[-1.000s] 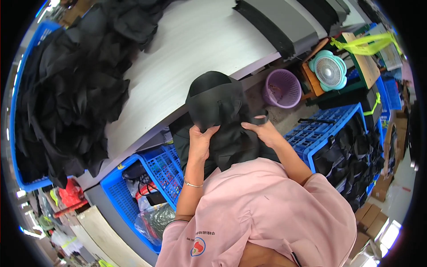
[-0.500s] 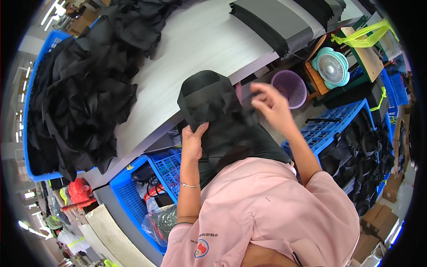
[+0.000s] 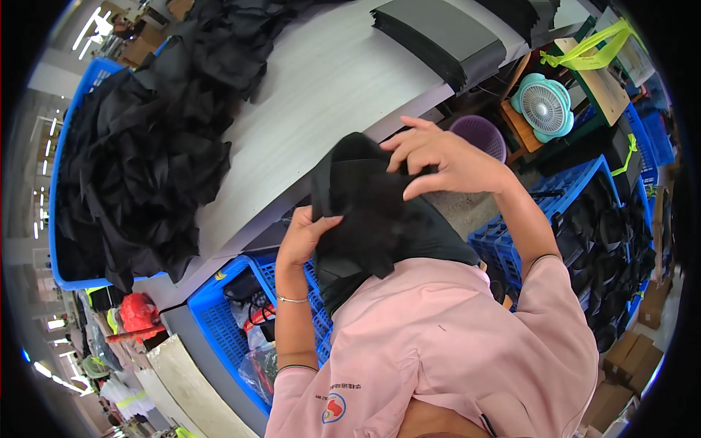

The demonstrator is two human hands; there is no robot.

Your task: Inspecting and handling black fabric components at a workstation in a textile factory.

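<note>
A black, cap-like fabric piece (image 3: 352,191) with a rounded far end lies over my lap, in front of the table edge. My left hand (image 3: 301,237) is closed on its left edge, thumb on top and fingers underneath. Over its upper right edge hovers my right hand (image 3: 442,162), fingers bent and spread, with the thumb apart. Nothing shows between those fingers; whether the fingertips touch the fabric I cannot tell. My dark clothing beneath blends with the piece, so its lower outline is unclear.
A grey table (image 3: 307,95) spans ahead, with a heaped blue crate (image 3: 57,252) of black fabric at left and stacked dark panels (image 3: 438,36) at far right. Blue baskets (image 3: 208,314) flank me. A purple bin (image 3: 482,135) and turquoise fan (image 3: 544,106) stand right.
My right hand has moved left and nearer, from beside the bin to the fabric piece. The piece has turned and shifted slightly right, while my left hand keeps its hold.
</note>
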